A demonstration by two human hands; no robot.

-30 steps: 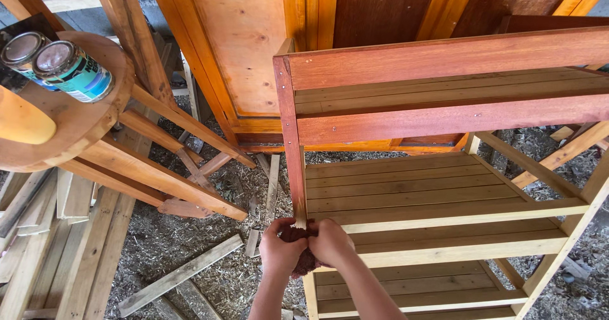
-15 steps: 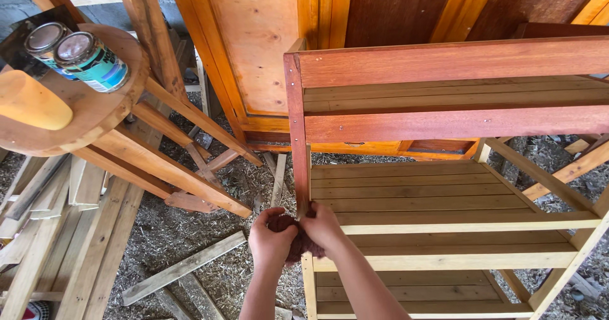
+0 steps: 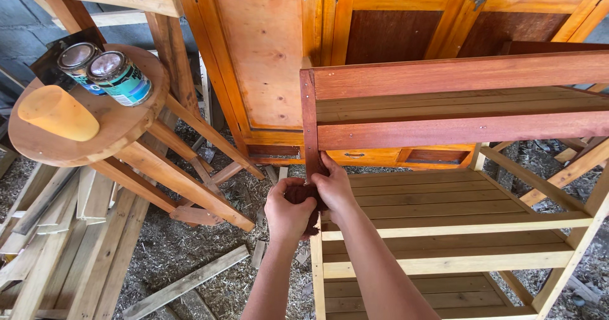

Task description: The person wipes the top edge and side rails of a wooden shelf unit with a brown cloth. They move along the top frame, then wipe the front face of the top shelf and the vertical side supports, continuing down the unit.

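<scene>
Both hands meet on the shelf's corner post (image 3: 311, 136): left hand (image 3: 288, 215) clamped on a stained rag (image 3: 298, 194) at six o'clock, right hand (image 3: 333, 190) pinching it too. Best: long, even wipes along the grain.

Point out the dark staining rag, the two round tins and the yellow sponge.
Dark staining rag (image 3: 298, 194), head view, part between the hands.
Two round tins (image 3: 118, 78), head view, nearer tin's side.
Yellow sponge (image 3: 58, 112), head view, top face.
</scene>
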